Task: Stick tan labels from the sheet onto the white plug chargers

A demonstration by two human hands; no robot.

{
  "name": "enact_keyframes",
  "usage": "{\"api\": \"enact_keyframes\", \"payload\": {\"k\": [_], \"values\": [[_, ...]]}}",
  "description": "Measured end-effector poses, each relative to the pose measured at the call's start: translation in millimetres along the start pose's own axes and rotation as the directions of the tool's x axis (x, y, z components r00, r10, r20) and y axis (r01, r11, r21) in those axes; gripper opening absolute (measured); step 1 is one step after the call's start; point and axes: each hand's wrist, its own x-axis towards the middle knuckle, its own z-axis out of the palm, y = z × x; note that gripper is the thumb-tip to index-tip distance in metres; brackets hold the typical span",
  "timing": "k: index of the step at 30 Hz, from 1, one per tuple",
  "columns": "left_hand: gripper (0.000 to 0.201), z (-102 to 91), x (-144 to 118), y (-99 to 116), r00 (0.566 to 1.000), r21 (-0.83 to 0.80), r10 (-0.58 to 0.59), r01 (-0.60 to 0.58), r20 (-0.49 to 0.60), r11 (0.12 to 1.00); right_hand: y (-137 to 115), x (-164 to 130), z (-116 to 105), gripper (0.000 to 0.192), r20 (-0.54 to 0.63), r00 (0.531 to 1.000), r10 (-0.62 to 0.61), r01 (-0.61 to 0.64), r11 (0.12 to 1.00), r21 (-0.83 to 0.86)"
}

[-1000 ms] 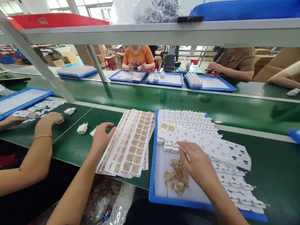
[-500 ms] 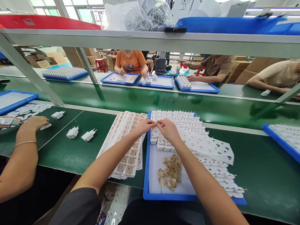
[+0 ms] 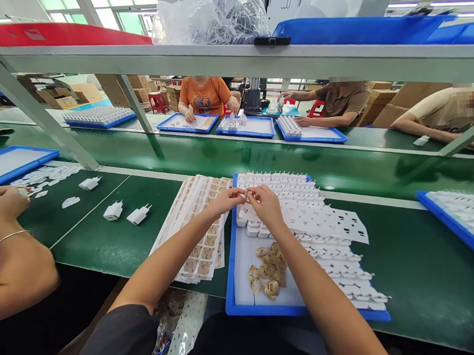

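Note:
My left hand [image 3: 229, 200] and my right hand [image 3: 263, 198] meet fingertip to fingertip above the blue-rimmed tray [image 3: 230, 282]. Both pinch a small tan paper piece [image 3: 248, 196], mostly hidden by the fingers. Beneath and beyond them, rows of white plug chargers [image 3: 258, 230] fill much of the tray. A white sheet with punched holes [image 3: 325, 219] lies across the chargers. Crumpled tan paper pieces [image 3: 269, 270] are heaped in the near left part of the tray. Left of the tray, sheets of tan stickers [image 3: 204, 252] lie in an overlapping stack.
Three loose chargers [image 3: 138, 215] stand on the green bench to the left. A co-worker's arm [image 3: 22, 255] is at the far left, near scattered white pieces [image 3: 44, 175]. A shelf beam [image 3: 200, 58] spans overhead. Another charger tray [image 3: 459, 225] sits at right.
My hands stay almost in place, and the tan piece between my fingertips shows slightly more. The co-worker's hand at the left has drawn back leftwards, leaving a white piece on the bench.

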Motion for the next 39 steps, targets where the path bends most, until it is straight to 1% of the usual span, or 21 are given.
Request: {"api": "enact_keyframes", "payload": {"k": [2, 5, 7, 11, 16, 20, 23, 26, 28, 30, 31, 32, 33, 35, 36, 37, 38, 39], "values": [[0.024, 0.0, -0.6, 1.7, 1.000, 0.015, 0.007, -0.007, -0.022, 1.000, -1.4, -2.4, 0.9, 0.019, -0.008, 1.000, -0.016, 0.016, 1.000, -0.002], [0.041, 0.3, -0.6, 4.3, 0.998, 0.051, 0.014, -0.010, -0.064, 0.999, -4.0, -5.3, 1.1, 0.020, -0.017, 0.999, -0.047, 0.046, 0.999, -0.013], [0.045, 0.8, -0.3, 5.7, 0.996, 0.074, 0.020, -0.014, -0.085, 0.997, -5.2, -6.5, 0.5, 0.019, -0.026, 0.998, -0.064, 0.064, 0.998, -0.030], [0.045, 1.9, -0.2, 7.9, 0.994, 0.110, 0.024, -0.012, -0.105, 0.994, -6.4, -8.3, 0.0, 0.017, -0.049, 0.995, -0.082, 0.078, 0.993, -0.085], [0.036, 2.9, -1.1, 8.1, 0.993, 0.137, 0.015, 0.001, -0.117, 0.991, -9.2, -12.6, 0.2, 0.017, -0.049, 0.994, -0.095, 0.086, 0.984, -0.157], [0.032, 2.7, 0.7, 3.6, 0.991, 0.182, 0.024, 0.001, -0.135, 0.983, -15.0, -17.3, -5.9, 0.020, -0.064, 0.993, -0.098, 0.086, 0.982, -0.166], [0.032, 0.7, 5.9, 0.0, 0.987, 0.243, 0.038, 0.002, -0.158, 0.970, -23.2, -23.5, -18.0, 0.019, -0.098, 0.990, -0.100, 0.086, 0.988, -0.132], [0.032, -1.8, 9.1, 1.5, 0.979, 0.328, 0.068, -0.002, -0.190, 0.945, -34.4, -37.8, -39.4, 0.019, -0.144, 0.986, -0.084, 0.073, 0.994, -0.083], [0.029, -1.6, 3.6, 6.7, 0.968, 0.395, 0.123, -0.028, -0.218, 0.918, -41.8, -54.7, -58.6, 0.017, -0.178, 0.982, -0.060, 0.052, 0.998, -0.046], [0.026, 1.7, -10.9, 13.7, 0.947, 0.452, 0.200, -0.069, -0.250, 0.889, -47.4, -77.3, -79.6, 0.012, -0.206, 0.978, -0.026, 0.032, 0.999, 0.024], [0.025, 4.8, -21.3, 17.0, 0.936, 0.486, 0.246, -0.097, -0.251, 0.869, -48.9, -89.9, -89.8, 0.010, -0.220, 0.976, -0.003, 0.016, 0.998, 0.057], [0.025, 8.9, -32.9, 19.4, 0.927, 0.538, 0.299, -0.137, -0.227, 0.832, -49.5, -102.8, -99.1, 0.009, -0.219, 0.976, 0.000, 0.014, 0.998, 0.064], [0.025, 14.0, -44.9, 20.7, 0.919, 0.604, 0.355, -0.188, -0.170, 0.774, -49.1, -115.3, -107.2, 0.010, -0.209, 0.978, 0.001, 0.012, 0.998, 0.061], [0.026, 26.5, -66.8, 18.8, 0.892, 0.763, 0.450, -0.313, 0.032, 0.565, -46.2, -137.1, -118.4, 0.013, -0.178, 0.984, 0.012, 0.000, 0.998, 0.071], [0.028, 33.3, -75.2, 15.8, 0.874, 0.818, 0.466, -0.364, 0.136, 0.446, -44.2, -145.7, -121.4, 0.014, -0.167, 0.986, 0.023, -0.009, 0.997, 0.082], [0.030, 40.1, -81.7, 11.8, 0.860, 0.852, 0.463, -0.396, 0.214, 0.343, -42.2, -152.6, -122.6, 0.015, -0.158, 0.987, 0.036, -0.021, 0.995, 0.098], [0.033, 46.5, -86.2, 7.3, 0.854, 0.870, 0.451, -0.408, 0.258, 0.277, -40.4, -158.0, -122.3, 0.015, -0.151, 0.987, 0.050, -0.032, 0.993, 0.117], [0.034, 52.1, -89.0, 2.7, 0.854, 0.882, 0.438, -0.409, 0.279, 0.236, -39.1, -162.0, -120.8, 0.015, -0.142, 0.988, 0.063, -0.043, 0.990, 0.138]]}}
